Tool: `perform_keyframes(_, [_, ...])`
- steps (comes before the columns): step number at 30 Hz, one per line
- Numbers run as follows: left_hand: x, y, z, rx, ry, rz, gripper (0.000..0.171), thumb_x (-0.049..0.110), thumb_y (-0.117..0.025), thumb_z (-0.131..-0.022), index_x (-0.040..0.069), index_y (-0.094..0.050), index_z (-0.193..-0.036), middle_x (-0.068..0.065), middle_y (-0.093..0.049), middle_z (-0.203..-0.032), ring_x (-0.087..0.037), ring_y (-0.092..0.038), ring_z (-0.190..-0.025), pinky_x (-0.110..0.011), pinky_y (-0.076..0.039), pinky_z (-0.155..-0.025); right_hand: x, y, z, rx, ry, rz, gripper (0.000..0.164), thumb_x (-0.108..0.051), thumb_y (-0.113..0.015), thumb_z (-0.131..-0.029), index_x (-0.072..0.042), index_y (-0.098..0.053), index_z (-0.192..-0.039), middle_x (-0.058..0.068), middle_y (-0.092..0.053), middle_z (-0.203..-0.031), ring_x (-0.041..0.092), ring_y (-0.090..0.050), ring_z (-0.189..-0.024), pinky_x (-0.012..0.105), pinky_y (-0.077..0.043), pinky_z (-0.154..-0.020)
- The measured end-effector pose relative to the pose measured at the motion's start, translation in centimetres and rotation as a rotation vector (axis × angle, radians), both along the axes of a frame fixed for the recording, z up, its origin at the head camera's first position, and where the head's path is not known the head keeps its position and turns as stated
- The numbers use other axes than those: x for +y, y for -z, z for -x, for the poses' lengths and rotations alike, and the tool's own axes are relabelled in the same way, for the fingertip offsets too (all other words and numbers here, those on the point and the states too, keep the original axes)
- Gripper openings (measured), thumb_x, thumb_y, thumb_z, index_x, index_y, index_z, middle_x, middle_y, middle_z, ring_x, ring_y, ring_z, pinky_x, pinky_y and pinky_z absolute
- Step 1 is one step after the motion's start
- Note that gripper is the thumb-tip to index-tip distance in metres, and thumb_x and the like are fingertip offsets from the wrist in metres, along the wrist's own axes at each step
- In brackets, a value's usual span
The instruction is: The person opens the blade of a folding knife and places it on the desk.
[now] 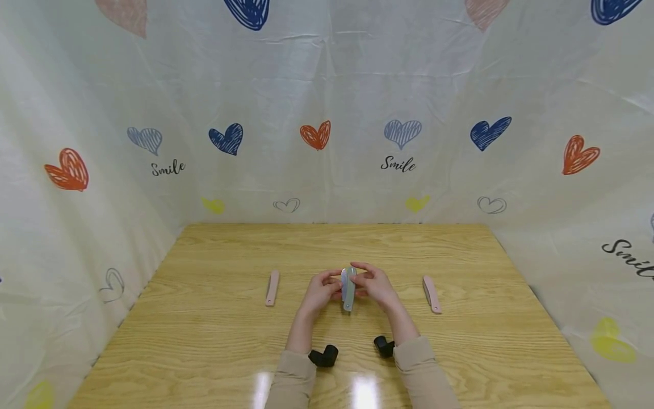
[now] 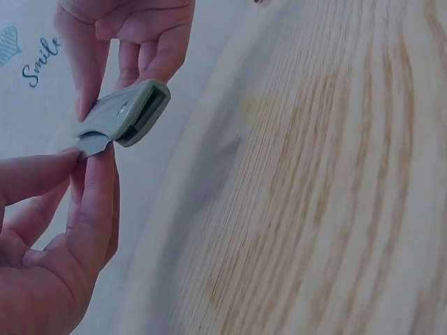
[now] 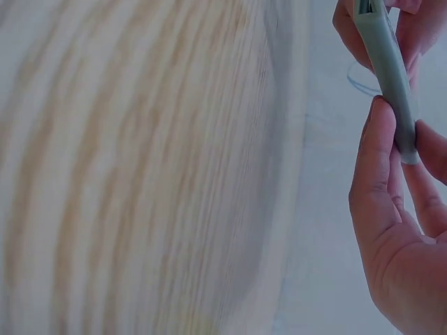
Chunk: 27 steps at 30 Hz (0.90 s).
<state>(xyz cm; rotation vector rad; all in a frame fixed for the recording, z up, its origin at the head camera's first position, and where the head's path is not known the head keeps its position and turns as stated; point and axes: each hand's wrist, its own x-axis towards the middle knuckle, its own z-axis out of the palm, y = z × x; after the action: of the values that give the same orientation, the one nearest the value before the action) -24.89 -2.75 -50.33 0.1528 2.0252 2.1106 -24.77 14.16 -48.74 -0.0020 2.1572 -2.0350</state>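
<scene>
One blade [image 2: 96, 145], pinched by the left hand [image 1: 319, 292]; the right hand [image 1: 377, 286] pinches its handle [image 2: 110, 112]. Pivoting seems in hand, next wanting steadiness.

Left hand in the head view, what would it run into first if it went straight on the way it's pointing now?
First the green folding tool, which the left hand pinches; beyond it, probably the right hand, though depth is hard to judge here.
</scene>
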Motion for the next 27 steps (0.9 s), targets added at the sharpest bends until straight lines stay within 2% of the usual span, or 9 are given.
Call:
perform_keyframes(6, [0.3,-0.1,-0.2,-0.022,-0.026,-0.037,0.038,0.001,-0.060,-0.093,-0.012,-0.055,-0.128,-0.008,-0.062,-0.089,-0.015,-0.063,-0.075,-0.037,-0.060,-0.075,0.0,0.0,0.0,0.006,0.002,-0.006,0.042,-0.002,-0.057,-0.097,0.002,-0.052,-0.138,0.015,-0.066,-0.099,0.020,-0.067,-0.084,0.042,-0.059,-0.073])
perform_keyframes(10, [0.4,-0.1,-0.3,-0.026,-0.033,-0.067,0.038,0.002,-0.064,-0.092,-0.012,-0.056,-0.126,-0.009,-0.066,-0.091,-0.016,-0.064,-0.073,-0.042,-0.059,-0.075,0.1,-0.2,-0.1,0.011,-0.002,-0.009,0.042,-0.003,-0.057,-0.097,0.002,-0.052,-0.138,0.015,-0.067,-0.099,0.019,-0.067,-0.083,0.042,-0.059,-0.073])
perform_keyframes(14, [0.4,-1.3,-0.9,-0.015,-0.028,-0.068,0.034,-0.004,-0.062,-0.091,-0.016,-0.056,-0.122,-0.010,-0.067,-0.087,-0.016,-0.064,-0.071,-0.050,-0.058,-0.079,0.3,-0.2,-0.2,0.000,-0.005,-0.021,0.041,-0.003,-0.057,-0.097,0.003,-0.052,-0.137,0.014,-0.066,-0.099,0.018,-0.067,-0.081,0.042,-0.059,-0.073])
perform_keyframes(18, [0.5,-1.0,-0.8,0.006,-0.031,-0.049,0.032,-0.006,-0.061,-0.091,-0.017,-0.056,-0.120,-0.009,-0.066,-0.083,-0.013,-0.063,-0.070,-0.048,-0.059,-0.077,0.4,-0.1,-0.2,-0.008,0.001,-0.024,0.040,-0.003,-0.058,-0.096,0.002,-0.054,-0.136,0.014,-0.065,-0.098,0.018,-0.066,-0.080,0.043,-0.059,-0.074])
perform_keyframes(22, [0.7,0.1,-0.2,0.012,-0.043,-0.029,0.036,-0.004,-0.063,-0.091,-0.014,-0.055,-0.125,-0.007,-0.066,-0.082,-0.011,-0.062,-0.070,-0.043,-0.060,-0.074,0.4,0.0,-0.2,-0.006,0.016,-0.016,0.041,-0.002,-0.058,-0.096,0.002,-0.053,-0.136,0.014,-0.065,-0.096,0.019,-0.066,-0.078,0.043,-0.059,-0.073])
perform_keyframes(27, [0.7,0.2,0.0,0.025,-0.042,-0.029,0.038,-0.007,-0.061,-0.091,-0.015,-0.054,-0.127,-0.008,-0.066,-0.082,-0.011,-0.062,-0.071,-0.047,-0.059,-0.077,0.5,-0.1,-0.4,-0.010,0.027,-0.006,0.044,-0.002,-0.057,-0.097,0.001,-0.050,-0.140,0.014,-0.065,-0.096,0.018,-0.066,-0.078,0.043,-0.060,-0.073])
